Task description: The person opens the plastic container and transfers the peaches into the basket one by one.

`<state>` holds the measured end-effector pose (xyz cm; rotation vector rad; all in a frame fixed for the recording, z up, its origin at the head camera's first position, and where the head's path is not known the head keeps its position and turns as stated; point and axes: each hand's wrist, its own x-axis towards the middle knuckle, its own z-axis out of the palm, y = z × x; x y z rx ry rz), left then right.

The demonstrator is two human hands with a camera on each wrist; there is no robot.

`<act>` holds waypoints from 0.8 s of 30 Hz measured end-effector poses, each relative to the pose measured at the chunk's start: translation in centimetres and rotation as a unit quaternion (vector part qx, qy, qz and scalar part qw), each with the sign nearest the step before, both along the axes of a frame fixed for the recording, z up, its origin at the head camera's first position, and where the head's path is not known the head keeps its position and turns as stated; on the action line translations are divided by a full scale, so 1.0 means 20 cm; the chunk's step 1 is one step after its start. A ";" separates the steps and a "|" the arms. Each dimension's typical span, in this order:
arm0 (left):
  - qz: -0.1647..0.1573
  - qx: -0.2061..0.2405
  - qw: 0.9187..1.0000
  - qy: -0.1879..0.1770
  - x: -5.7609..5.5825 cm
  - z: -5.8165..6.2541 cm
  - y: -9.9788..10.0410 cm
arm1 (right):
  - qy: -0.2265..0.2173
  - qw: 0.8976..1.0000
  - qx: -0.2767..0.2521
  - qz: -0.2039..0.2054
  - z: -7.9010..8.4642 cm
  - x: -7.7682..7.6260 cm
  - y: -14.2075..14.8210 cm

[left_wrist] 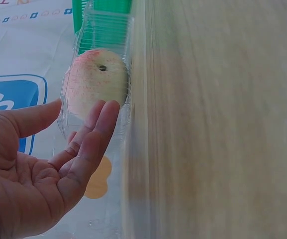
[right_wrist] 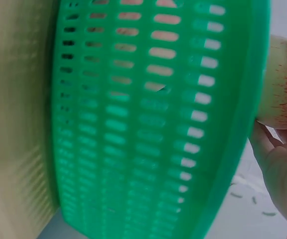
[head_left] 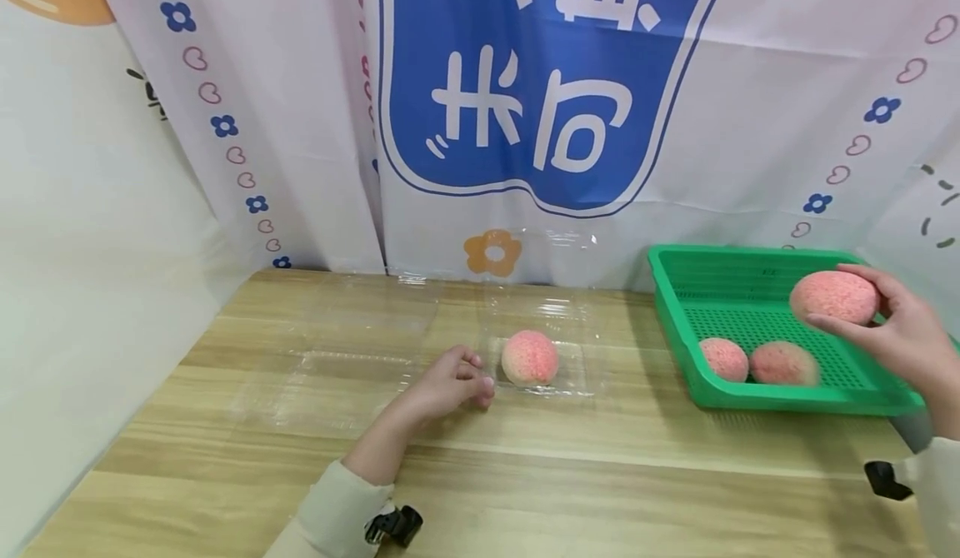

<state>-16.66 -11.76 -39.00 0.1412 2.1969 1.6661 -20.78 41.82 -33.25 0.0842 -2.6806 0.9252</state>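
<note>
My right hand (head_left: 911,333) grips a pink peach (head_left: 834,297) above the green basket (head_left: 678,350). In the right wrist view this peach (right_wrist: 282,84) shows past the basket's rim, thumb and fingers around it. Two more peaches, one on the left (head_left: 724,360) and one beside it (head_left: 785,364), lie inside the basket. Another peach (head_left: 530,358) sits in a clear plastic box (head_left: 573,366) whose lid stands raised behind. My left hand (head_left: 447,383) is at the left side of that box, fingers relaxed and holding nothing; the left wrist view shows its palm beside the boxed peach (left_wrist: 96,82).
A second clear box (head_left: 345,383), with its lid laid back, is left of the first on the wooden table (head_left: 570,491). A printed cloth (head_left: 315,166) hangs along the table's back edge. White wall (head_left: 90,250) borders the left side.
</note>
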 end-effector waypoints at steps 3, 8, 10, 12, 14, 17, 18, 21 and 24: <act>0.004 -0.001 1.000 0.000 0.00 0.01 -0.01 | 0.001 1.000 -0.002 -0.011 -0.02 -0.01 0.02; -0.003 -0.003 1.000 0.000 0.00 0.00 -0.01 | -0.005 0.999 -0.006 -0.032 -0.04 -0.01 0.07; -0.005 -0.004 1.000 -0.002 0.00 0.00 -0.01 | -0.010 0.999 -0.006 -0.039 -0.05 -0.01 0.09; -0.005 -0.004 1.000 -0.004 0.00 0.00 -0.01 | -0.018 0.999 -0.003 -0.044 -0.06 -0.01 0.11; -0.004 -0.002 1.000 -0.006 0.00 0.00 -0.01 | -0.032 0.998 0.004 -0.049 -0.06 -0.02 0.12; -0.002 0.000 1.000 -0.007 0.00 0.00 -0.01 | -0.047 0.997 0.019 -0.053 -0.07 -0.03 0.14; -0.001 0.000 1.000 -0.007 0.00 0.00 -0.01 | -0.052 0.997 0.023 -0.055 -0.08 -0.04 0.15; -0.005 0.002 1.000 -0.003 0.00 0.00 -0.01 | -0.064 0.996 0.034 -0.053 -0.09 -0.05 0.18; -0.011 0.004 1.000 -0.001 0.00 0.00 -0.02 | -0.074 0.995 0.046 -0.040 -0.10 -0.06 0.21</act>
